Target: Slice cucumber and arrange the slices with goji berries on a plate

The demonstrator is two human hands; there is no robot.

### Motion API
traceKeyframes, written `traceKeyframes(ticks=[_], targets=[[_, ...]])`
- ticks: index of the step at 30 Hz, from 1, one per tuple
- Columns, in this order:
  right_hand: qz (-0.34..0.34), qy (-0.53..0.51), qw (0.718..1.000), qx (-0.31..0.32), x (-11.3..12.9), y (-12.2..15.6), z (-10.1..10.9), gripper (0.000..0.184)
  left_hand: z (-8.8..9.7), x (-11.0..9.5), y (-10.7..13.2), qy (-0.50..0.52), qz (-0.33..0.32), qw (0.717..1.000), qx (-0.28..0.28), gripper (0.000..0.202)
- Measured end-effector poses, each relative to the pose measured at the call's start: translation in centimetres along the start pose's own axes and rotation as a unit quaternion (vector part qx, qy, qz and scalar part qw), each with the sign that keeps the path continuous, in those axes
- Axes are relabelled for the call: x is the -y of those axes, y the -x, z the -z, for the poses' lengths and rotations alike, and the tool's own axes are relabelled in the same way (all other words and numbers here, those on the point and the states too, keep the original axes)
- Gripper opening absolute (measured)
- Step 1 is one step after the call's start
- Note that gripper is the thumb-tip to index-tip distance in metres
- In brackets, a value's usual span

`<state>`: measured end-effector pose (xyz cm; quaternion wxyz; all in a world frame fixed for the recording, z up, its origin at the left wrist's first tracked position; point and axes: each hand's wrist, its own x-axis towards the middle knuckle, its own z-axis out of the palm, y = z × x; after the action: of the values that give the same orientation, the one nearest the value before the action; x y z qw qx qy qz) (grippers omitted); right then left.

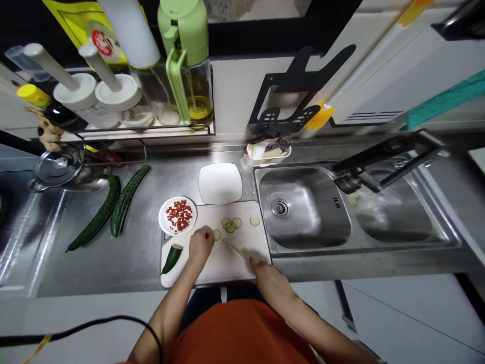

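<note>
From the camera on my head I look down at my two hands on the white board point(227, 270). My right hand point(265, 275) is closed tight on the handle of a knife point(235, 249), and the blade points up and across at my left hand point(200, 245). My left hand is curled up with its tips at one round slice point(216, 234); I cannot tell if they pinch it or just touch it. More cut rounds point(231, 225) lie just past that hand, and the dark green cucumber piece point(172, 257) lies on the board to its left, not touching it. I think I am in the middle of slicing (a few rounds done, a stub left). A next cut would need the stub brought under the blade and my fingertips tucked away from it. A plate of red berries point(177, 216) sits just beyond my left hand. There is faint writing near the far edge of the board and a red round label on a yellow bag point(102, 43) far beyond my hands, both too small to read.
</note>
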<state>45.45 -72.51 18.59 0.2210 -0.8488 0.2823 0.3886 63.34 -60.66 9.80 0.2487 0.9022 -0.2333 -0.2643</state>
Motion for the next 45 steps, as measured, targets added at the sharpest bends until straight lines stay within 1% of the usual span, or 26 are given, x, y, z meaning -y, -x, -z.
traceKeyframes(ticks=[5, 10, 17, 20, 22, 24, 26, 28, 31, 34, 37, 41, 45], targets=[[-0.005, 0.007, 1.0, 0.0, -0.5, 0.4, -0.3, 0.053, 1.5, 0.8, 0.9, -0.021, 0.018, 0.999, -0.031, 0.012], [-0.014, 0.003, 1.0, -0.001, -0.3, 0.4, -0.5, 0.053, 2.9, 1.8, 1.3, -0.085, 0.045, 0.994, -0.059, 0.013], [-0.008, -0.007, 1.0, -0.003, -0.6, 0.2, -0.9, 0.054, 2.8, 1.9, 1.4, -0.158, 0.053, 0.985, -0.051, 0.019], [-0.014, -0.013, 1.0, 0.002, -0.6, 0.2, -0.9, 0.053, 2.5, 1.9, 1.6, -0.165, 0.043, 0.982, -0.08, 0.026], [-0.012, -0.017, 1.0, -0.002, -0.6, 0.1, -0.9, 0.053, 2.2, 1.6, 1.4, -0.148, 0.01, 0.985, -0.092, 0.028], [-0.008, -0.014, 1.0, -0.006, -0.6, 0.1, -0.9, 0.053, 1.8, 0.9, 0.8, -0.109, -0.044, 0.99, -0.078, 0.027], [-0.006, -0.009, 1.0, -0.006, -0.5, 0.0, -1.0, 0.052, 1.2, -0.2, -0.2, -0.071, -0.089, 0.992, -0.046, 0.026], [-0.008, -0.008, 1.0, -0.003, -0.4, 0.0, -0.9, 0.051, 0.6, -1.6, -1.4, -0.063, -0.092, 0.993, -0.022, 0.026], [-0.013, -0.009, 1.0, -0.007, -0.2, 0.0, -0.8, 0.05, -0.2, -3.4, -3.1, -0.081, -0.07, 0.994, 0.028, 0.026], [-0.009, -0.013, 1.0, -0.01, 0.0, 0.1, -0.5, 0.048, -0.9, -4.5, -3.9, -0.102, -0.064, 0.991, 0.057, 0.026], [-0.014, -0.017, 1.0, -0.004, 0.1, 0.2, -0.2, 0.047, -1.3, -4.9, -4.1, -0.12, -0.07, 0.988, 0.061, 0.023], [-0.013, -0.015, 1.0, -0.002, 0.2, 0.3, -0.2, 0.05, -1.8, -4.9, -4.2, -0.135, -0.074, 0.986, 0.058, 0.015], [-0.009, -0.012, 1.0, -0.012, 0.2, 0.2, -0.4, 0.049, -2.0, -4.9, -4.4, -0.137, -0.081, 0.986, 0.057, 0.015]])
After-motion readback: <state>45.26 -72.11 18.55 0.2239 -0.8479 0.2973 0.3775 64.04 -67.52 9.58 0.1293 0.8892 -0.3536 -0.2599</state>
